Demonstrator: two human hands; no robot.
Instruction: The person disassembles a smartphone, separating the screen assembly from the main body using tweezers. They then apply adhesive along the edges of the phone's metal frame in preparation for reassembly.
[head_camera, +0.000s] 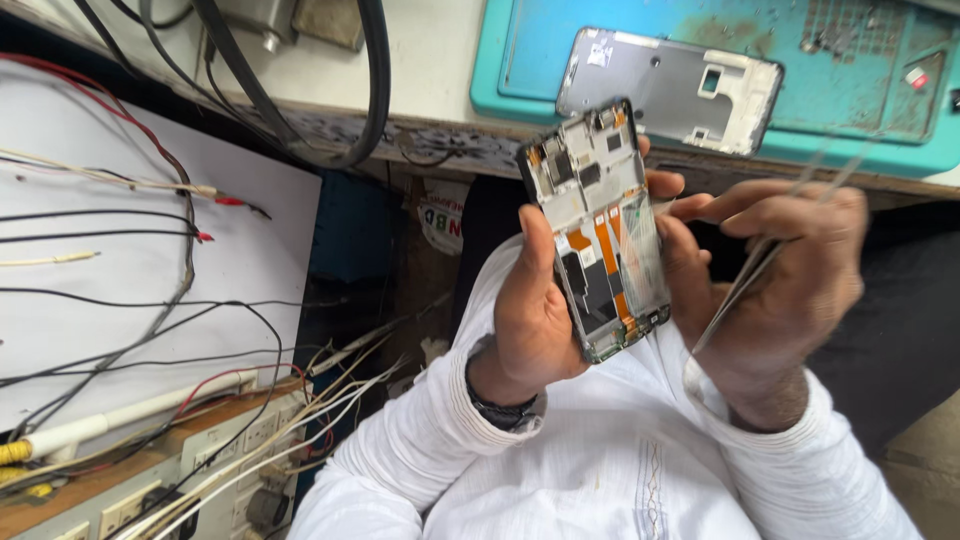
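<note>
Near the middle of the view, above a white-sleeved lap: left hand (535, 315) gripping an opened phone (598, 228) — thumb across the near edge, fingers wrapping the far side, orange ribbon cables and dark parts facing up. Just to the right, right hand (775, 275) pinching metal tweezers (752, 268), blurred, tips pointing down beside the phone's right edge. Farther off, lying on a teal work mat (520, 60): a grey phone back cover (668, 90). At far left, trailing over a white board (110, 270): loose wires (150, 225).
</note>
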